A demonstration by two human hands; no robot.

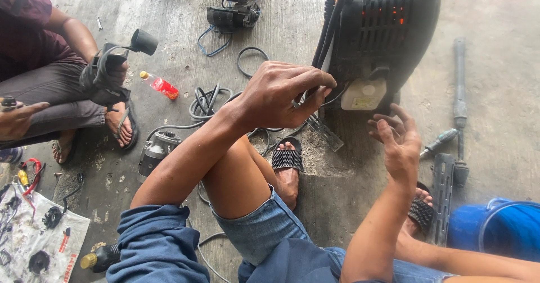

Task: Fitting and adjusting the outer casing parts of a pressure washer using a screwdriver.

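In the upper right of the frame stands a black machine housing [388, 30] with slotted vents glowing orange behind them and a white plastic tank [364, 94] at its base. Your left hand [281, 94] sits at center, its grip pinched tight on a thin wire [337, 97] that runs toward the tank. Your right hand [396, 142], just below the tank, hangs released, fingers spread, holding nothing. A screwdriver [441, 141] lies on the concrete floor [495, 103] just beside it at right.
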